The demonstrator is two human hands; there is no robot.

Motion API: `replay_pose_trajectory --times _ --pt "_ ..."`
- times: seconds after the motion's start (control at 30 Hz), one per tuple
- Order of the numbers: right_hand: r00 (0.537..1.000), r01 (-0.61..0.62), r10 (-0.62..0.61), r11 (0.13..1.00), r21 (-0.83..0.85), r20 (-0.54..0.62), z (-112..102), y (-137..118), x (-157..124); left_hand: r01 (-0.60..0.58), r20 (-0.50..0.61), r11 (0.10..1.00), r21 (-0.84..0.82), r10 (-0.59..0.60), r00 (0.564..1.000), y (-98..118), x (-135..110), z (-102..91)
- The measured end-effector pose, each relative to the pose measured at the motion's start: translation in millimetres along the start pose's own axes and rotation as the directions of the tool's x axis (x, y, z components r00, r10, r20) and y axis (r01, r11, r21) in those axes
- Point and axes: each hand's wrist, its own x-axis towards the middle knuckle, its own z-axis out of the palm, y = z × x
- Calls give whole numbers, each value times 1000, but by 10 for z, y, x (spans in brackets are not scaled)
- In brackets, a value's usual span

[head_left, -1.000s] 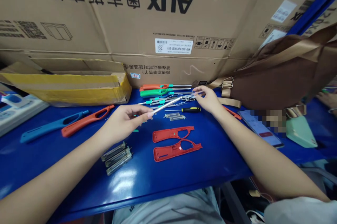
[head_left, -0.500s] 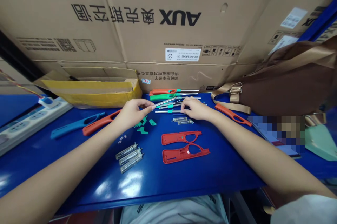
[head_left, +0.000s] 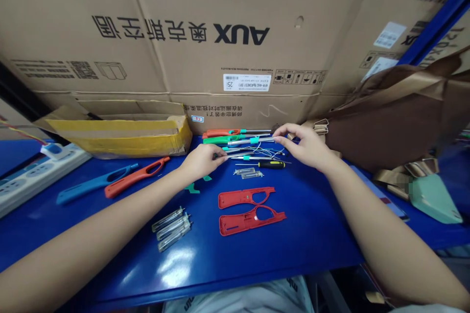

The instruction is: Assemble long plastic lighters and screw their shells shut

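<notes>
My left hand point(head_left: 201, 161) is closed in a pinch on the near end of a thin metal tube point(head_left: 242, 142) that lies among a cluster of tubes and wires at the back of the blue table point(head_left: 205, 249). My right hand point(head_left: 307, 145) pinches the far end of the same cluster, where thin wires point(head_left: 270, 149) trail out. Orange and green assembled lighters point(head_left: 223, 135) lie just behind the tubes. A black-and-yellow screwdriver point(head_left: 270, 164) rests just in front of them.
Two red lighter shell halves point(head_left: 249, 209) lie in the middle of the table, clear tubes point(head_left: 172, 222) to their left. Blue and orange lighter bodies point(head_left: 121, 180), a power strip point(head_left: 33, 176), a yellow-taped box point(head_left: 121, 132) and a brown bag point(head_left: 396, 112) surround them.
My left hand lowered the metal tube from above the table into the cluster at the back. My right hand went to the middle of the tubes, then back out to the wire end.
</notes>
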Motion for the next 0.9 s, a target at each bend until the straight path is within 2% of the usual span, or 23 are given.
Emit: replay_pose_trajectory --times 0.13,0.3,0.4,0.47,0.67,0.8,0.9 --pt "987 -95 131 947 308 -97 26 83 17 -41 0 993 114 41 999 -11 6 26" --pt "963 -97 202 877 470 -178 59 166 26 -123 -54 968 221 138 989 87 6 89" --pt "934 -149 332 693 705 -129 98 158 28 -217 -4 944 248 225 974 220 61 163" --pt "920 -171 384 569 804 -76 123 152 34 -260 33 931 257 261 965 298 125 213" --pt "908 -103 407 451 887 -101 22 216 66 -286 45 928 240 284 958 375 306 249" --pt "900 -65 416 424 903 -131 -58 281 73 -269 -11 944 192 276 961 370 313 185" --pt "900 -78 419 422 903 -117 -12 297 69 -259 -55 955 143 269 962 371 279 148"
